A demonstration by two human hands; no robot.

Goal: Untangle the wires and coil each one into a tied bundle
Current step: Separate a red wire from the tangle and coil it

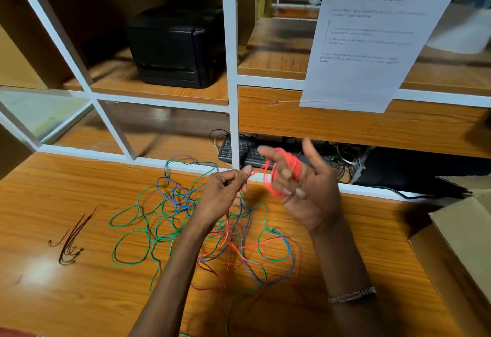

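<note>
A tangle of green (138, 233), blue (288, 254) and red wires lies spread on the wooden desk (66, 196). My right hand (305, 188) is raised above it, palm toward me, with a coil of red wire (289, 169) wound round its fingers. My left hand (225, 190) pinches the red strand that runs from that coil, just left of it. The strand drops from my left hand into the tangle below.
A few dark brown ties (71, 238) lie at the desk's left. An open cardboard box (462, 235) stands at the right edge. Behind the white frame (231, 71) sit a black keyboard (239, 150), loose cables and a black printer (175, 47). A printed sheet (372, 44) hangs above.
</note>
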